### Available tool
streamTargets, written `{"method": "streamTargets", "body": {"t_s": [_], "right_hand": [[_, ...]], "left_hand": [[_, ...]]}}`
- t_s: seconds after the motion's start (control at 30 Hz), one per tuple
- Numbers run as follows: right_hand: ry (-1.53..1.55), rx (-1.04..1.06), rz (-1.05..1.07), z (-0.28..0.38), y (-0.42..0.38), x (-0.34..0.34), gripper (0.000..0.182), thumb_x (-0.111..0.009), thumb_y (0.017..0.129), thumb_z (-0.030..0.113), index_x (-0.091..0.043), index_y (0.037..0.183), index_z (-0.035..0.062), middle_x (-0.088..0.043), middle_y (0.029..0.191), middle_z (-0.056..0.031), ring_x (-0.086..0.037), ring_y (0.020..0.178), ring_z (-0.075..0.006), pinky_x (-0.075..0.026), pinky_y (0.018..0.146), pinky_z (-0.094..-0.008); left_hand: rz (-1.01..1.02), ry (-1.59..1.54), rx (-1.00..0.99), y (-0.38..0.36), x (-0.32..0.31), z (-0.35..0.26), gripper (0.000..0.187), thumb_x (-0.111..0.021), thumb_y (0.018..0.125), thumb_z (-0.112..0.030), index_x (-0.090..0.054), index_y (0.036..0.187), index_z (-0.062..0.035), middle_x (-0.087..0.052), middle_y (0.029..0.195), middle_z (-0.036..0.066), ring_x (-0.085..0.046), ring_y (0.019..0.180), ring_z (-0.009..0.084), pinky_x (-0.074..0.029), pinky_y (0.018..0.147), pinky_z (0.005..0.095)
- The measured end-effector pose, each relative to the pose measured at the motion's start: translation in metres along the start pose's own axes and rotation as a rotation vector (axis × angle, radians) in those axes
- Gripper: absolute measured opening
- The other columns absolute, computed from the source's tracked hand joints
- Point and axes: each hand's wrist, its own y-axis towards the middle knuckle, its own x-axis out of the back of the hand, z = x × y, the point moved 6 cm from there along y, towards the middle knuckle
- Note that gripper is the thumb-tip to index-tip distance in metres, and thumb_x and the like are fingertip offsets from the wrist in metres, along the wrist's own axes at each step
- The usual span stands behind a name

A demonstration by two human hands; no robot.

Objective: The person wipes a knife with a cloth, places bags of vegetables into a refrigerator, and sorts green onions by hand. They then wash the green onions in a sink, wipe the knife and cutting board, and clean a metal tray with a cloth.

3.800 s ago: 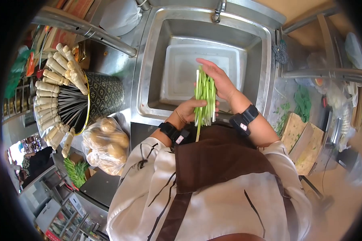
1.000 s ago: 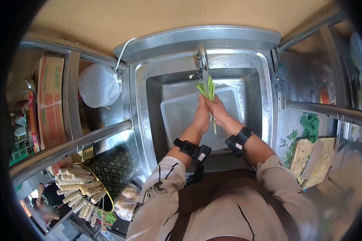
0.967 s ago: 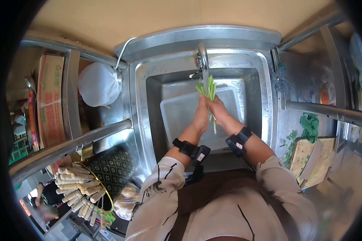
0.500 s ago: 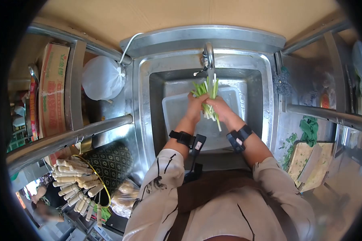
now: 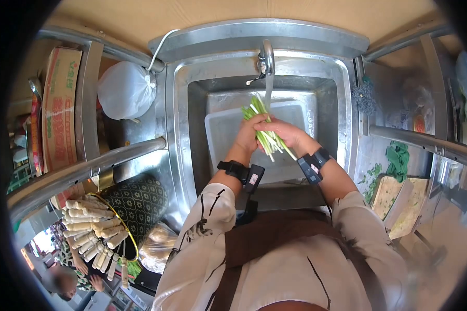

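A bunch of scallions, green tops pointing away and white ends toward me, slants across the sink. My left hand is closed around the bunch from the left. From the right, my right hand also closes on it, with the fingers of both hands meeting over the stalks. Water runs from the curved faucet just beyond my hands. Beneath them, a pale translucent tray rests in the basin.
Left of the sink are a tied white plastic bag, a cardboard box and a patterned container of wooden-handled tools. On the right are a scouring pad, a green cloth and a cutting board. Another person is at lower left.
Both hands have drawn the scallions slightly toward me, away from the faucet. The bunch now leans more, its white ends pointing lower right. The camera view has shifted a little.
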Motion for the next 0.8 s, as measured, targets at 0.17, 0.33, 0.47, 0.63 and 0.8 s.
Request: {"method": "streamTargets", "body": {"t_s": [0.17, 0.33, 0.47, 0.63, 0.8], "right_hand": [[0.191, 0.028, 0.0, 0.011, -0.014, -0.01, 0.052, -0.051, 0.089, 0.044, -0.05, 0.111, -0.002, -0.063, 0.088, -0.0167, -0.066, 0.069, -0.0278, -0.057, 0.061, -0.0401], [0.065, 0.067, -0.073, -0.002, -0.024, 0.016, 0.066, -0.04, 0.089, 0.057, -0.047, 0.122, -0.0003, -0.058, 0.108, -0.0164, -0.062, 0.091, -0.0302, -0.052, 0.078, -0.0422], [0.491, 0.326, -0.357, -0.014, -0.03, 0.039, 0.065, -0.039, 0.091, 0.055, -0.039, 0.133, 0.006, -0.046, 0.128, -0.0162, -0.05, 0.112, -0.0274, -0.044, 0.091, -0.0446], [0.528, 0.505, -0.486, -0.016, -0.022, 0.034, 0.051, -0.046, 0.092, 0.042, -0.046, 0.128, 0.0066, -0.052, 0.121, -0.0084, -0.053, 0.105, -0.0194, -0.046, 0.088, -0.0339], [0.401, 0.424, -0.503, -0.016, -0.019, 0.021, 0.037, -0.053, 0.092, 0.026, -0.05, 0.123, 0.0055, -0.058, 0.11, -0.0065, -0.057, 0.097, -0.0145, -0.048, 0.082, -0.029]], "left_hand": [[0.013, -0.16, -0.082, -0.006, -0.005, -0.019, 0.02, -0.056, 0.083, -0.012, -0.058, 0.095, 0.0026, -0.062, 0.087, 0.013, -0.062, 0.077, 0.0233, -0.053, 0.072, 0.0336], [-0.065, -0.28, -0.213, 0.001, -0.004, -0.031, 0.015, -0.057, 0.081, -0.006, -0.056, 0.093, 0.0019, -0.061, 0.085, 0.013, -0.061, 0.076, 0.024, -0.053, 0.071, 0.0354], [-0.151, -0.199, -0.367, -0.005, -0.015, -0.049, 0.024, -0.061, 0.077, 0.002, -0.052, 0.1, -0.0002, -0.06, 0.087, 0.011, -0.061, 0.08, 0.0229, -0.053, 0.07, 0.0336], [-0.3, -0.089, -0.547, -0.007, -0.027, -0.048, 0.06, -0.063, 0.073, 0.01, -0.038, 0.125, -0.0062, -0.057, 0.101, 0.01, -0.059, 0.085, 0.0202, -0.051, 0.072, 0.0314], [-0.266, -0.156, -0.514, -0.007, -0.026, -0.045, 0.049, -0.063, 0.076, 0.006, -0.043, 0.119, -0.0064, -0.059, 0.098, 0.01, -0.06, 0.085, 0.0205, -0.052, 0.072, 0.0341]]}}
